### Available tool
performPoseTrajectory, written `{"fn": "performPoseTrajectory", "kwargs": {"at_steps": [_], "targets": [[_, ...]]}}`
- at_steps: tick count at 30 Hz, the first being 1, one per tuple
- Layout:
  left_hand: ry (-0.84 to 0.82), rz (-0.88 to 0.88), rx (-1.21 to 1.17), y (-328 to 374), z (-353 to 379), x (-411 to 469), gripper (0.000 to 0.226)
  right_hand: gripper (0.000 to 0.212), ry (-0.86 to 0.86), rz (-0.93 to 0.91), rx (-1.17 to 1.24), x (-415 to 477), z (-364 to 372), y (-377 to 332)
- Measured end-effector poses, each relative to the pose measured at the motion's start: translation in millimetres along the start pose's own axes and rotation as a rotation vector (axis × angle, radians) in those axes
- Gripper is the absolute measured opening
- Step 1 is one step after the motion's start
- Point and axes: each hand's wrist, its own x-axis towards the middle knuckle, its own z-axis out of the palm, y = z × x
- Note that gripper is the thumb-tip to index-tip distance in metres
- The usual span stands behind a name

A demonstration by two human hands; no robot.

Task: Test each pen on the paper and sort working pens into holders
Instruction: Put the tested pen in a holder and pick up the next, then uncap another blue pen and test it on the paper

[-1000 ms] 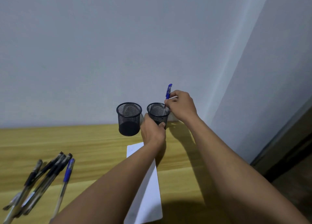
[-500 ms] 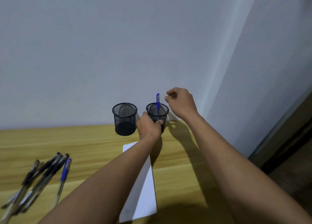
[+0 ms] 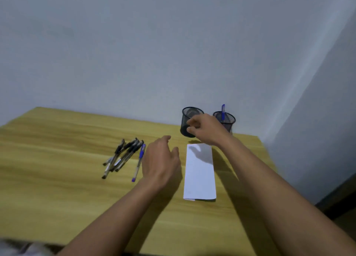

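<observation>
Two black mesh holders stand at the table's back right. The left holder [image 3: 187, 120] shows no pen; the right holder [image 3: 227, 120] has one blue pen [image 3: 223, 111] standing in it. A folded white paper [image 3: 199, 176] lies in front of them. A pile of several black pens [image 3: 123, 156] and a loose blue pen [image 3: 139, 162] lie left of the paper. My left hand [image 3: 160, 163] hovers between the loose blue pen and the paper, fingers relaxed, holding nothing. My right hand [image 3: 208, 129] hangs in front of the holders, fingers loosely curled, holding nothing.
The wooden table [image 3: 57, 169] meets a grey wall [image 3: 154, 53] at the back, and its right edge sits near a wall corner. A dark floor strip shows at the far right.
My left hand let go of the right holder and drew back toward the pens. My right hand moved left and down from above that holder. The view swung left, showing more table.
</observation>
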Motion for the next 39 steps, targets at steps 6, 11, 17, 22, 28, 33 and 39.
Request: {"fn": "performPoseTrajectory", "kwargs": {"at_steps": [6, 11, 17, 22, 28, 33, 39], "targets": [[0.063, -0.04, 0.216, -56, -32, -33, 0.043, 0.034, -0.169, -0.082, -0.013, -4, 67, -41], [0.047, -0.076, 0.317, -80, -38, -53, 0.023, 0.044, -0.282, -0.114, -0.007, -9, 116, -57], [0.06, -0.039, 0.357, -93, -35, -53, 0.021, 0.044, -0.266, -0.202, -0.144, -7, 135, -63], [0.086, 0.004, 0.112, -87, -34, -46, 0.02, 0.034, -0.144, -0.298, -0.245, -15, 133, -61], [0.249, 0.012, -0.23, -57, -52, -22, 0.04, 0.019, 0.068, -0.249, -0.153, -24, 105, -50], [0.106, -0.084, -0.317, -39, -52, -1, 0.044, 0.005, 0.254, 0.01, 0.426, -33, 73, -44], [-0.247, -0.04, -0.511, -31, -31, 19, 0.024, 0.01, 0.27, 0.187, 1.049, -54, 53, -41]]}}
